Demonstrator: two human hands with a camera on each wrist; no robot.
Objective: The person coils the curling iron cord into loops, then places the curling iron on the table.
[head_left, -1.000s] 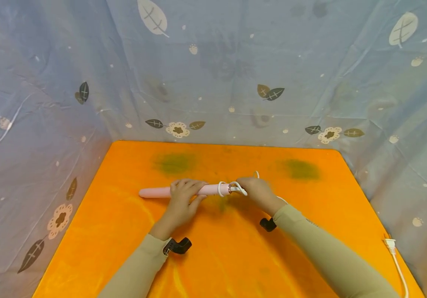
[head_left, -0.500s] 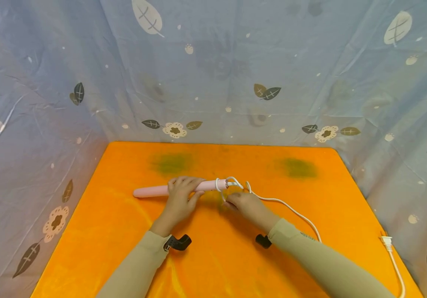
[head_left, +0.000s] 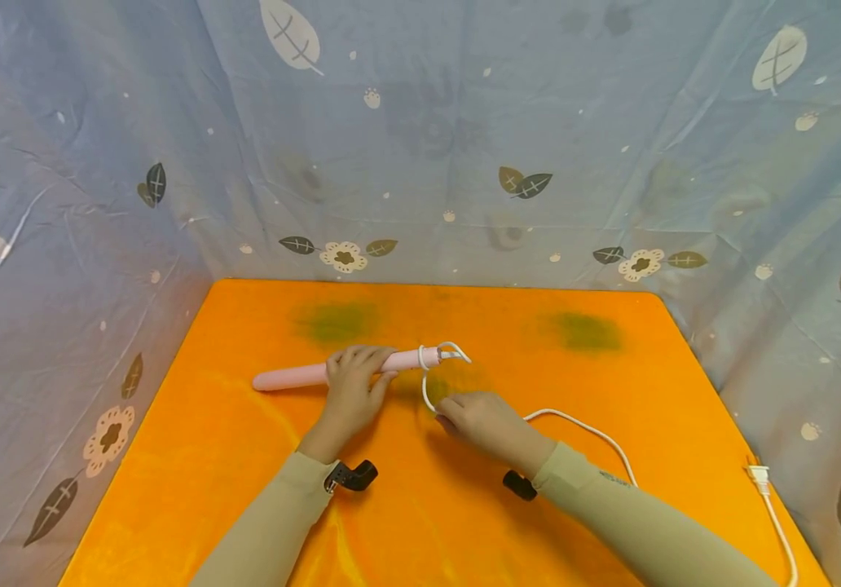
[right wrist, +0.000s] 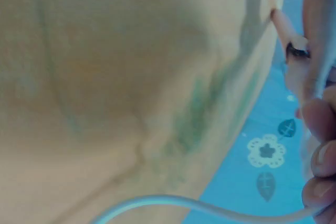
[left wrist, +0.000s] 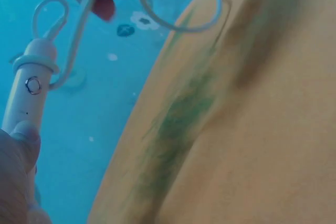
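Observation:
A slim pink hair straightener [head_left: 288, 378] lies slantwise in front of me in the head view. My left hand [head_left: 350, 391] grips it around the middle, thumb on the near side. White power cord [head_left: 426, 390] loops once around its right end, below the spot where the cord comes out. With bent fingertips, my right hand [head_left: 490, 424] pinches that cord near the loop and holds it toward me. A round button [left wrist: 33, 85] shows beside the loop in the left wrist view. In the right wrist view the cord [right wrist: 168, 200] trails out from the curled fingers.
An orange cloth-covered table [head_left: 406, 522] has green smudges. The cord runs right across it, and the white two-pin plug [head_left: 759, 474] lies at the right edge. Patterned blue-grey curtain [head_left: 420, 163] encloses the back and sides.
My right hand has moved from beyond the straightener's right end to its near side, drawing the cord toward me. The straightener has shifted slightly left, still in my left hand.

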